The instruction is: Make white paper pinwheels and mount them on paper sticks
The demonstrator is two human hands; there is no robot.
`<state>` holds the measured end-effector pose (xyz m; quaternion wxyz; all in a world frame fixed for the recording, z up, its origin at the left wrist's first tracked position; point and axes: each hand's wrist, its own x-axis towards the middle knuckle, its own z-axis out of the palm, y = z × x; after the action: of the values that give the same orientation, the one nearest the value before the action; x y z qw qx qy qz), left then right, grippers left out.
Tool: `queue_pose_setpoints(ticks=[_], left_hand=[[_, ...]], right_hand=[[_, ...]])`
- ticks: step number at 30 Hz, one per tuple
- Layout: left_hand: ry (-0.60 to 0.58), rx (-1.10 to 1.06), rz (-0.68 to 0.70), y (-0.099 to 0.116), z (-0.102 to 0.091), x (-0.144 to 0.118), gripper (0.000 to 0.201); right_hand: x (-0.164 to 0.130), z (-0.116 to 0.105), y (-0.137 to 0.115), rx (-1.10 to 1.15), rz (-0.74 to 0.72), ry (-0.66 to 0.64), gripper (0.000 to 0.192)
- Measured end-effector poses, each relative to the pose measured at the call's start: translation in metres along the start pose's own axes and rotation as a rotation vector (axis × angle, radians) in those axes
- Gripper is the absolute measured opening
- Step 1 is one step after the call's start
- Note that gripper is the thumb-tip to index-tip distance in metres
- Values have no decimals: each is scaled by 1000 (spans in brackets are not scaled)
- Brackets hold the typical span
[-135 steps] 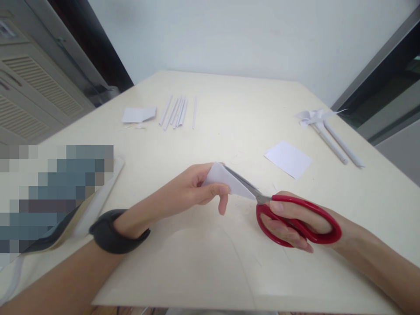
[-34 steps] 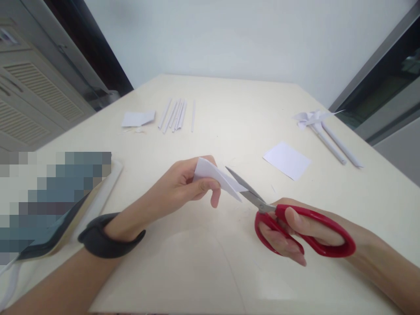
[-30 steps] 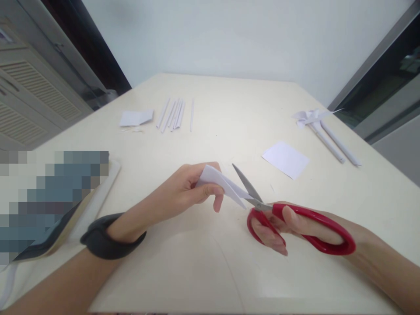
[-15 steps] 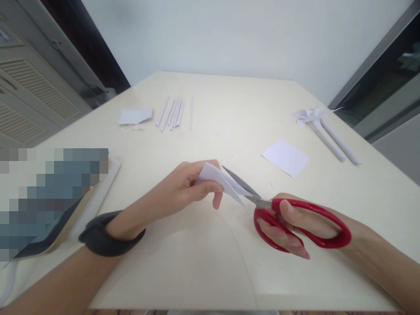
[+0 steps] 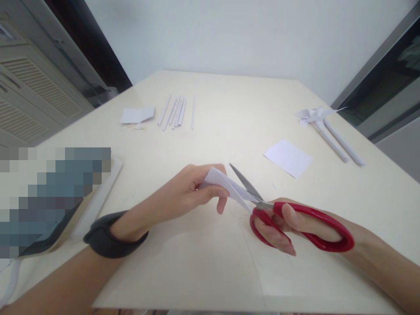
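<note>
The left hand pinches a small folded paper between thumb and fingertips, raised just above the tabletop at the near centre. The folded tip points toward four o'clock, into the open blades of the red-handled scissors. The right hand is closed through the handle loops, thumb in the upper one and fingers in the lower, with the blades parted and straddling the paper's tip.

To cut cleanly, the person should probably keep the left pinch tight close to the cut line so the folded layers do not slide apart, and feed the paper deep toward the pivot rather than snipping with the blade tips. The fingertips below the fold look near the lower blade, so they are best kept back. A single smooth closing would likely leave a straighter edge than several short bites.

At eleven o'clock lie thin paper strips beside a paper scrap. A flat white sheet sits at two o'clock, with rolled paper sticks beyond it.
</note>
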<state>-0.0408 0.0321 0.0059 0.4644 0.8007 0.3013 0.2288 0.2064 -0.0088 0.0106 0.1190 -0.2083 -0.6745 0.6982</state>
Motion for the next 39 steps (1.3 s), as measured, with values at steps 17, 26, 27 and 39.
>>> queue_pose_setpoints(ticks=[17,26,27,39], left_hand=[[-12,42,61,3,-1,2,26],[-35,40,28,3,-1,2,29],[-41,36,24,4,-1,2,30],[-119,23,-19,7,0,3,30]], right_hand=[[-3,4,7,-3,130,145,54],[-7,2,8,42,155,146,51],[-7,1,9,45,155,151,51],[-14,-1,6,21,160,168,49]])
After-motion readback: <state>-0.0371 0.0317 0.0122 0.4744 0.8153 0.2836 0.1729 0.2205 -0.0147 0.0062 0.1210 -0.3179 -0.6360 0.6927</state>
